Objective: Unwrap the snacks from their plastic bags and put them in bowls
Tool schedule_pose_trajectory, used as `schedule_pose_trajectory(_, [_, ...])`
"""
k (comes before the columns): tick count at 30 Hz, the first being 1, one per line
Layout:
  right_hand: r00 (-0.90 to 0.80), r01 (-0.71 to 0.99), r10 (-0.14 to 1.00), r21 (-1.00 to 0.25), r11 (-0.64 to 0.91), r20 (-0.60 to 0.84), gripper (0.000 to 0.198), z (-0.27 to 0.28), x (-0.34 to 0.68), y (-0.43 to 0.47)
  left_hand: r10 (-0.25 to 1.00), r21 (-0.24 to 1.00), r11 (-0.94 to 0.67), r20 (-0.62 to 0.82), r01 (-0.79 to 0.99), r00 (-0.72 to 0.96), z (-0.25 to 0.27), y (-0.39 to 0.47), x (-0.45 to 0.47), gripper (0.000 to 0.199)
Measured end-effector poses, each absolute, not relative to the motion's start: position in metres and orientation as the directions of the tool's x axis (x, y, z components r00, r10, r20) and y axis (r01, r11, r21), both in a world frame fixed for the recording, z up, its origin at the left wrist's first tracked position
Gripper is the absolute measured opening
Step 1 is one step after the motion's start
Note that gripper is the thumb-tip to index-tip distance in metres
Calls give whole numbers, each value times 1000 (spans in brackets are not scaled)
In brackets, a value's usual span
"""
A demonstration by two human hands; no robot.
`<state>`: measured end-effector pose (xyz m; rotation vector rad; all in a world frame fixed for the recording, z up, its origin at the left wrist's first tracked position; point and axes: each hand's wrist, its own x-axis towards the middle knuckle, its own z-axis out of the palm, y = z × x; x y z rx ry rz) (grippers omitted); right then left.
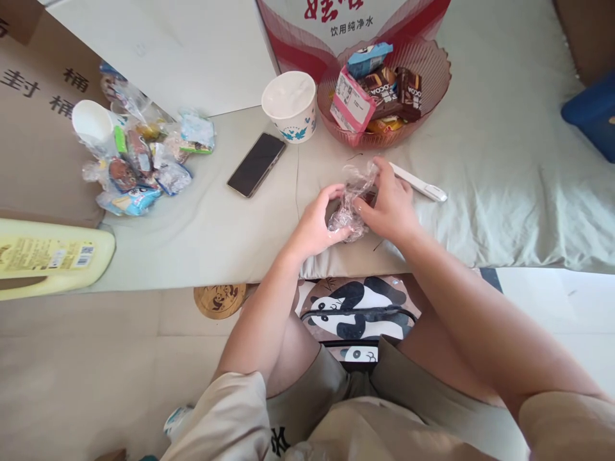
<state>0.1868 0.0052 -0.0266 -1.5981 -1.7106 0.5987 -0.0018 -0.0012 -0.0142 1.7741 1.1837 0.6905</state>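
By the left hand (319, 224), a crinkled, clear plastic bag (346, 218) is cupped, all glossy folds, dark brown showing through its middle. Over the pale cloth (192, 246) it's held, its right side grasped by the right hand (391, 203), near the ribbed pink bowl (435, 83).

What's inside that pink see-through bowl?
The pink, ribbed, see-through bowl holds a blue packet, a pink-and-white packet, brown packets marked COCOA and a yellow wrapper. They cover much of its bottom, so I can't tell what else lies underneath.
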Motion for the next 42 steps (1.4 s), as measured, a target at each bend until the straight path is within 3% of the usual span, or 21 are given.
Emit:
schedule_pose_trajectory(6, [-190, 384, 967, -894, 233, 170, 69, -8, 179, -12, 942, 934, -103, -18, 341, 335, -24, -1, -3, 96])
schedule_pose_trajectory(11, [-403, 272, 876, -879, 392, 266, 58, -6, 178, -29, 932, 925, -143, 5, 352, 363, -22, 3, -3, 49])
schedule_pose_trajectory(17, [-204, 386, 908, -823, 417, 365, 25, -15, 184, -28, 973, 931, -221, 190, 292, 129, -23, 7, 1, 23])
schedule_pose_trajectory(20, [-192, 360, 893, -817, 451, 408, 17, -18, 184, -25, 987, 988, -100, 84, 115, 140, -23, 5, -1, 27])
schedule_pose_trajectory(23, [-146, 382, 895, -810, 444, 421, 11, -20, 185, -23, 948, 995, 90, -70, -50, 309, -22, 2, -5, 47])
schedule_pose_trajectory(25, [-111, 416, 910, -813, 407, 399, 15, -21, 186, -22, 931, 989, 123, -87, -80, 355, -23, 2, -7, 54])
schedule_pose_trajectory(27, [-110, 437, 921, -814, 382, 373, 20, -22, 187, -22, 947, 999, 45, -33, -30, 320, -25, 3, -8, 45])
schedule_pose_trajectory(30, [-211, 438, 913, -802, 407, 348, 23, -24, 187, -22, 952, 968, -156, 94, 198, 291, -30, 5, -8, 29])
schedule_pose_trajectory(33, [-293, 469, 897, -768, 436, 331, 28, -27, 186, -23, 934, 885, -271, 147, 379, 325, -32, 5, -8, 32])
schedule_pose_trajectory(38, [-304, 582, 916, -710, 395, 261, 31, -31, 191, -26, 919, 897, -240, 87, 372, 384, -29, 3, -12, 39])
schedule_pose_trajectory(42, [-404, 479, 870, -745, 464, 282, 31, -21, 207, -24, 947, 915, -183, 66, 359, 315, -29, 6, -12, 35])
